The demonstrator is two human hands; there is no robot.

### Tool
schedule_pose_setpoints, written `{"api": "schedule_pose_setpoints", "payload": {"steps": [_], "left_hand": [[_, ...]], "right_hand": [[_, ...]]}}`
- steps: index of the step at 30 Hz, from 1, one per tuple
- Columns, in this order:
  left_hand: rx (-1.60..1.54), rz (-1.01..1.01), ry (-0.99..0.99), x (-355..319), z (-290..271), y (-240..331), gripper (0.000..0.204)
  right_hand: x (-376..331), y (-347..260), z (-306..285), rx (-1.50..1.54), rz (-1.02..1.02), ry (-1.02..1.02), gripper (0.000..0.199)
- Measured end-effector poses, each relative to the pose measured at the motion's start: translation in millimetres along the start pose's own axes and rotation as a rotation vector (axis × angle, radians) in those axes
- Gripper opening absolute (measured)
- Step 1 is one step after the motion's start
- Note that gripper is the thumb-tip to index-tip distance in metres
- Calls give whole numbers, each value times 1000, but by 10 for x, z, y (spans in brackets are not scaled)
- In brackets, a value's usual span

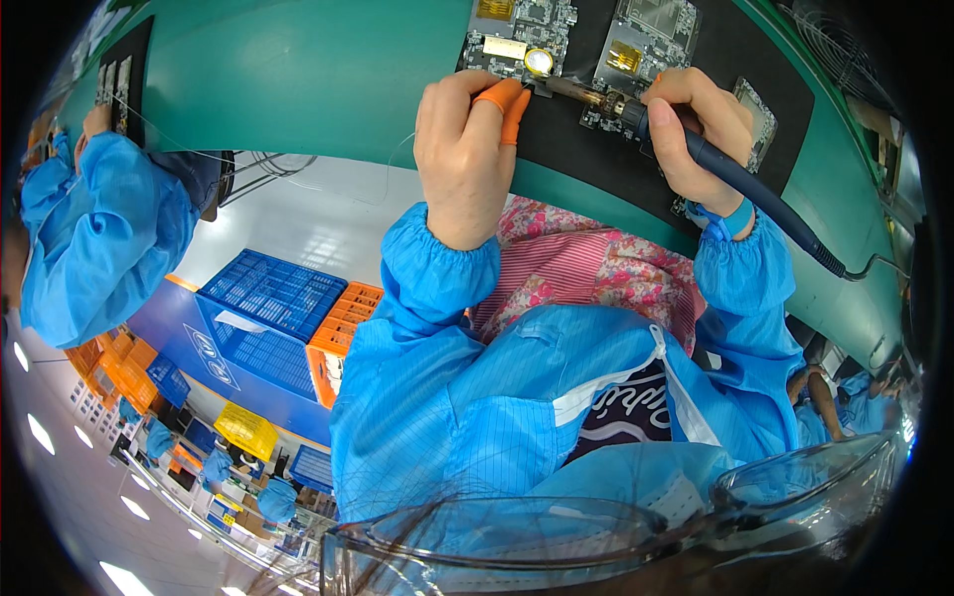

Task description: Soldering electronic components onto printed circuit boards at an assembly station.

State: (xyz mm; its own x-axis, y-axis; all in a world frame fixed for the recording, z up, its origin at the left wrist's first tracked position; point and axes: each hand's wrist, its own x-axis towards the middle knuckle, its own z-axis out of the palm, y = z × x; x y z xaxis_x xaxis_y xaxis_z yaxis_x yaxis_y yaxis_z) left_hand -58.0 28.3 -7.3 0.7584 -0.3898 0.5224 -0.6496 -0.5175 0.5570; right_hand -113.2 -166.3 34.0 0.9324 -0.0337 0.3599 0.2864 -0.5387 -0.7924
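Note:
My right hand [701,129] grips a soldering iron [711,159] with a dark blue handle. Its tip points left, to the near edge of a circuit board [507,47] carrying a shiny round coin cell [538,62]. At that same edge my left hand [465,149] has its fingers bent and pressed together, with orange finger cots on some fingertips. What they pinch, if anything, is hidden. A thin pale wire [409,139] runs up to my left hand. Beneath the iron lies a second circuit board [624,57] with a gold-coloured patch.
A black mat [795,109] on the green table [288,70] bears the boards, including another board [757,117] right of my right hand. Blue and orange crates [273,293] stand below left. A co-worker in a blue smock [109,238] works at the far left.

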Motion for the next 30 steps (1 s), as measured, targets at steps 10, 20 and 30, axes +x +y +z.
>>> {"api": "schedule_pose_setpoints", "payload": {"steps": [10,20,30], "left_hand": [[55,-259,58,-41,-250,-103,35],[-374,-614,-168,-139,-351,28,36],[-706,-585,-540,-431,-125,557,54]], "right_hand": [[-59,-66,-147,35,-5,76,5],[-479,-279,-623,79,138,279,9],[-1117,-478,-1151,107,195,614,12]]}}
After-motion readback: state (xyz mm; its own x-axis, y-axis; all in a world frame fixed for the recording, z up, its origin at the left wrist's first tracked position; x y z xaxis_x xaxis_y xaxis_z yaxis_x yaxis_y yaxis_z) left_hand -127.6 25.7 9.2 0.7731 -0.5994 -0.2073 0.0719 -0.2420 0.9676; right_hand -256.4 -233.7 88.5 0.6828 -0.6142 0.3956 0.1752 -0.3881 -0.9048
